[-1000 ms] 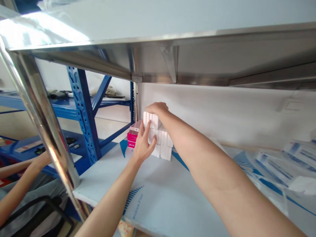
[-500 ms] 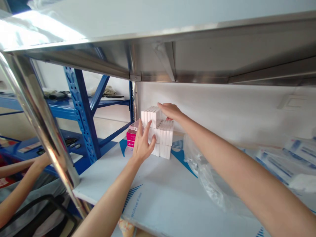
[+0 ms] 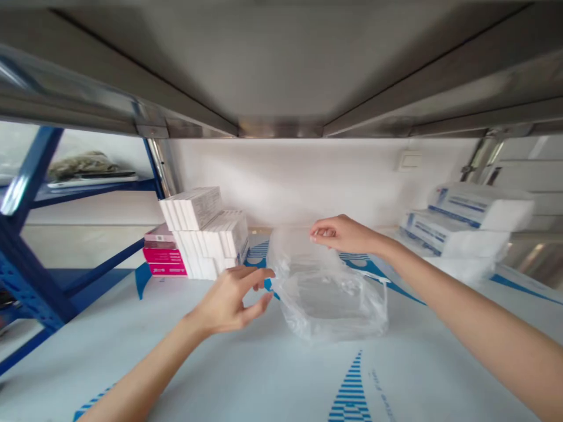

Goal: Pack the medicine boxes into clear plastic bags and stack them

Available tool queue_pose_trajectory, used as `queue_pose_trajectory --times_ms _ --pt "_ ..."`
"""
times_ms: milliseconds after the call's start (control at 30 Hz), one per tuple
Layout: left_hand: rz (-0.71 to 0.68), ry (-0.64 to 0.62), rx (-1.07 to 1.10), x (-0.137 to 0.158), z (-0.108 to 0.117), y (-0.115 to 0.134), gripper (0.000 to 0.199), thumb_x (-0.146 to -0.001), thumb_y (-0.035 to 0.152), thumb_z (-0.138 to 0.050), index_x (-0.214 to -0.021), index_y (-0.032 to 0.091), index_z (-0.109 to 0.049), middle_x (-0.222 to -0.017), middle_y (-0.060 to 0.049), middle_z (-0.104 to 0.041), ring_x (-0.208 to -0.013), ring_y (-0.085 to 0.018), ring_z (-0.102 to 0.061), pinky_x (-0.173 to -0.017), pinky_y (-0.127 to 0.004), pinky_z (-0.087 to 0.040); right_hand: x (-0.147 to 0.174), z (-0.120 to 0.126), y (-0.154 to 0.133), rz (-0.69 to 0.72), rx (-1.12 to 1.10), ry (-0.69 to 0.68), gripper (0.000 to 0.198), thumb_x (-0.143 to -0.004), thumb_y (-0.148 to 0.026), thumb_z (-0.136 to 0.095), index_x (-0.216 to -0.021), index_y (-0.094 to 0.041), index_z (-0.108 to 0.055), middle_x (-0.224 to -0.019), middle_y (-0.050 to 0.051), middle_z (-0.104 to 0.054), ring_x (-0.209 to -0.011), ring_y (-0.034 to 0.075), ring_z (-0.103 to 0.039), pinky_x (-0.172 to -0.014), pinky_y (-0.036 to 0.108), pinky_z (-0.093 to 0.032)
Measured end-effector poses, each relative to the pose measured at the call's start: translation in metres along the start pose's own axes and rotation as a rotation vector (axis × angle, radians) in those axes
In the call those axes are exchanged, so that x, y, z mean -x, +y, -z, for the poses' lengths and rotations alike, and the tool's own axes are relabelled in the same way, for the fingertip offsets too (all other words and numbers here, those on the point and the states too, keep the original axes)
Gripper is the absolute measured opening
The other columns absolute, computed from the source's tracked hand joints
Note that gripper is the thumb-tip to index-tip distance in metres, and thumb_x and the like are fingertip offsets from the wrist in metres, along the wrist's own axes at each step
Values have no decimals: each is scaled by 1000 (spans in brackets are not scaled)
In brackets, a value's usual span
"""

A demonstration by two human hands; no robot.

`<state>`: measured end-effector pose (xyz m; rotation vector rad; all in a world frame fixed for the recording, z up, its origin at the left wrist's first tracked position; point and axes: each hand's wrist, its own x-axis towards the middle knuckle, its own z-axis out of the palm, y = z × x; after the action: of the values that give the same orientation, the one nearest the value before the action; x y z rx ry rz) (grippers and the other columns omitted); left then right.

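My right hand (image 3: 341, 234) pinches clear plastic bag (image 3: 328, 293) at shelf (image 3: 132, 351) centre; left hand (image 3: 233, 296) half open, fingertips at bag edge, gripping nothing. White boxes (image 3: 204, 231) stacked at 10 o'clock. Bag looks empty.

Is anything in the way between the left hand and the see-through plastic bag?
Nothing visible. The left hand is right at the plastic bag's left edge, fingers open; the right hand pinches its top.

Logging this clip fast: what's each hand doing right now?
Left hand: open, fingertips at the clear plastic bag edge.
Right hand: pinched shut on the bag's top edge.
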<state>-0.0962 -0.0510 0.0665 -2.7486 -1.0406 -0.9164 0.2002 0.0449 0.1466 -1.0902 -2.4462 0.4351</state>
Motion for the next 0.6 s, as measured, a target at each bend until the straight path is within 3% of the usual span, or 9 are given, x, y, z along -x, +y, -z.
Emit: queue_pose_trajectory --times_ms 67,133,200,233,267,333,433,500,600 --pt "18 -137 76 -17 -10 15 31 -90 37 -63 -115 20 -65 -84 -4 -72 -74 -21 -69 -69 -33 -53 21 -1 24 -55 -63 -138 29 -87 -39 -64 -106 -18 -73 -94 8 -75 -78 18 -69 -70 28 -52" --pt "45 -182 184 -34 -18 23 20 -92 36 -61 -99 20 -70 -84 -4 -73 -76 -20 -69 -70 -31 -53 39 -5 42 -121 -140 -293 37 -84 -38 -68 -117 -20 -69 -98 8 -74 -70 16 -69 -65 27 -52" --pt "131 -106 332 -50 -25 26 17 -94 32 -59 -89 20 -69 -83 -3 -73 -74 -17 -68 -70 -28 -53 52 -10 52 -167 -219 -421 46 -82 -38 -71 -126 -23 -63 -97 5 -73 -58 12 -64 -57 25 -51" --pt "190 -41 424 -58 -28 27 13 -93 31 -61 -92 20 -69 -82 -2 -72 -71 -15 -67 -68 -27 -53 57 -13 54 -168 -252 -445 50 -81 -40 -73 -128 -25 -61 -94 4 -72 -53 10 -61 -54 24 -49" --pt "249 27 526 -64 -30 27 15 -90 32 -65 -100 20 -67 -79 -1 -71 -69 -14 -66 -66 -26 -53 62 -16 54 -151 -271 -427 53 -80 -41 -75 -128 -25 -60 -91 2 -70 -50 8 -57 -51 24 -47" --pt "341 132 740 -76 -35 29 36 -84 31 -73 -116 21 -61 -75 1 -68 -67 -14 -66 -65 -25 -54 67 -22 50 -71 -274 -261 57 -74 -41 -80 -126 -25 -62 -89 0 -67 -49 6 -50 -51 23 -43" --pt "415 186 985 -89 -45 37 60 -75 29 -82 -126 22 -52 -79 1 -69 -72 -15 -71 -69 -25 -57 70 -32 38 49 -390 -6 70 -73 -38 -83 -137 -30 -55 -111 4 -63 -55 5 -46 -54 24 -44" --pt "446 193 1053 -94 -53 43 68 -70 27 -86 -126 25 -48 -92 -1 -70 -73 -15 -73 -68 -26 -59 71 -41 30 73 -584 6 86 -75 -34 -82 -149 -38 -39 -124 5 -58 -61 6 -53 -58 26 -49" --pt "443 270 1076 -96 -66 48 59 -70 27 -87 -114 25 -47 -105 -2 -67 -78 -16 -74 -72 -28 -60 71 -51 23 54 -764 66 87 -76 -24 -79 -150 -40 -36 -104 1 -64 -65 10 -58 -62 27 -52"
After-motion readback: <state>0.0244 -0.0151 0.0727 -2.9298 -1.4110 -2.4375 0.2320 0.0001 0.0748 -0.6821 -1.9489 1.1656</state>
